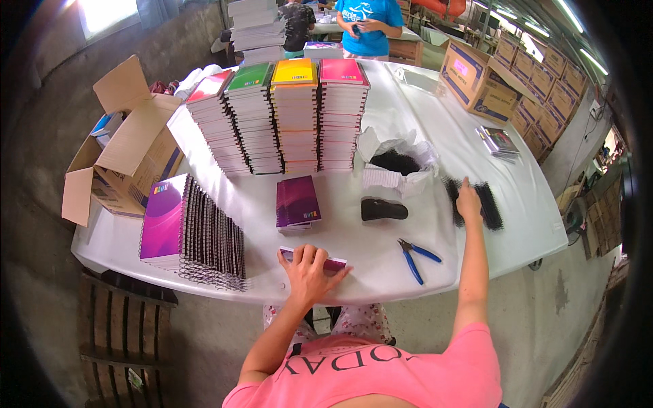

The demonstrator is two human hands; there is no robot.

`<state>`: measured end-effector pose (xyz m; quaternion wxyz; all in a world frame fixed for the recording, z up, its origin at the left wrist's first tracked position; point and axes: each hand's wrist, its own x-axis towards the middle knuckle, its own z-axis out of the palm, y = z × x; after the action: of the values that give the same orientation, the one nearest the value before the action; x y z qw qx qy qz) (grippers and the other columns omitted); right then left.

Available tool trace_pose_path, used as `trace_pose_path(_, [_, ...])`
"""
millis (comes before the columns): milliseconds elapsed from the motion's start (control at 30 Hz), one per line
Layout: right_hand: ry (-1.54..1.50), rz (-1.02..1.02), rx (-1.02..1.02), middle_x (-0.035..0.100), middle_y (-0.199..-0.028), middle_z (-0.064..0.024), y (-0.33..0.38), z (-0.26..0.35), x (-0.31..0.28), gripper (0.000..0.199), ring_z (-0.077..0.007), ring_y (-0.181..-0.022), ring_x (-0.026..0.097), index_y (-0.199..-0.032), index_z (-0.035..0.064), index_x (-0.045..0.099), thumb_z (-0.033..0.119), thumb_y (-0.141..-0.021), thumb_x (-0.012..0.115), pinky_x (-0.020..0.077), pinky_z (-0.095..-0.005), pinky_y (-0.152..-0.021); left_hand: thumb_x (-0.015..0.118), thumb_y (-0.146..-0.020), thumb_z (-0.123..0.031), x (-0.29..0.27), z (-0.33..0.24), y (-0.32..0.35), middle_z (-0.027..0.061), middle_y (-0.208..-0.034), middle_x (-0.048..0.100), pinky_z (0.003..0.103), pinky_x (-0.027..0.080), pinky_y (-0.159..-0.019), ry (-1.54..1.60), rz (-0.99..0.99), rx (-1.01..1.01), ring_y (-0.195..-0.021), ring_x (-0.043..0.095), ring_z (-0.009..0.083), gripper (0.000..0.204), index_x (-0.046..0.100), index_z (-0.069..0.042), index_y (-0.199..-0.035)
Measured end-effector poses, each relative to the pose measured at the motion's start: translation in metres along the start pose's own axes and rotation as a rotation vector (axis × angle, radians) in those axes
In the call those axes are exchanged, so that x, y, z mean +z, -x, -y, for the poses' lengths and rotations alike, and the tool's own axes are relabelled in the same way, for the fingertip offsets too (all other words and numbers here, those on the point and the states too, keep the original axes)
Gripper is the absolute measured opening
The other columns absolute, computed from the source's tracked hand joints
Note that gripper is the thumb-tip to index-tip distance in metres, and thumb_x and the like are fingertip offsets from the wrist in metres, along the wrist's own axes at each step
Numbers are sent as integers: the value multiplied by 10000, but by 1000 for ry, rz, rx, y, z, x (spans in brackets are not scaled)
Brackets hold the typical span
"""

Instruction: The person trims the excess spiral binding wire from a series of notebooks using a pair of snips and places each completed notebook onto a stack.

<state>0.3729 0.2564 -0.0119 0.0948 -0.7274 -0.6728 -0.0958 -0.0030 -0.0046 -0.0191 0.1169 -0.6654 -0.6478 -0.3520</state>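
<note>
Near the table's front edge, my left hand (307, 273) is closed over a small purple notebook (334, 264), held so that mainly its narrow edge shows. Over to the right, my right hand (468, 202) reaches onto black spiral binding coils (488, 207), one finger stretched forward and the others partly hidden. Between the hands lie blue-handled pliers (412, 261), their jaws pointing away from me. A dark, elongated object (383, 209) rests beyond them. Just past my left hand is a short stack of purple notebooks (298, 202).
Spiral-bound purple notebooks (163, 221) lean in a row at left. Behind stand tall stacks of red, green, yellow and pink notebooks (294, 115). White wrapping (427, 160) holds more black coils. Cardboard boxes (136, 153) flank the table (435, 299). A person in blue (371, 27) stands beyond.
</note>
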Motion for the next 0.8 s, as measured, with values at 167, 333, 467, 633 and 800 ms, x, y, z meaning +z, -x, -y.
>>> trace_pose_path(167, [-164, -116, -89, 574, -1098, -131, 41, 47, -84, 467, -288, -1004, 553, -1355, 136, 419, 92, -897, 501, 421, -439, -883, 786, -577, -453, 5, -4, -4, 23, -853, 516, 603, 261, -869, -5, -97, -27, -906, 501, 231, 415, 564, -137, -730])
trace_pose_path(333, [-1132, 367, -545, 616, -897, -111, 138, 127, -103, 243, -213, -793, 580, -1107, 138, 661, 139, -870, 610, 455, -303, -729, 776, -580, -465, 14, -4, 4, -11, -928, 538, 588, 229, -903, -19, -135, -24, -949, 505, 200, 427, 597, -165, -824])
trace_pose_path(467, [-1083, 426, -528, 614, -862, -68, 191, 176, -103, 187, -173, -776, 572, -993, 99, 704, 85, -810, 667, 458, -278, -714, 768, -577, -476, 14, 0, 7, -25, -954, 539, 590, 217, -915, -14, -134, -34, -974, 494, 187, 427, 613, -186, -850])
trace_pose_path(633, [-1139, 354, -545, 616, -864, -70, 199, 185, -92, 205, -185, -757, 575, -1005, 97, 697, 77, -803, 673, 459, -281, -698, 755, -573, -473, 15, -1, 5, -30, -961, 537, 595, 216, -905, -22, -100, -22, -989, 487, 189, 425, 627, -207, -879])
trace_pose_path(800, [-1144, 510, -666, 609, -781, -79, 192, 174, -83, 186, -169, -734, 575, -1026, 65, 675, 131, -866, 608, 458, -285, -669, 759, -578, -454, 16, -1, 5, -20, -940, 537, 615, 228, -872, 20, -100, -20, -973, 491, 197, 418, 632, -203, -887])
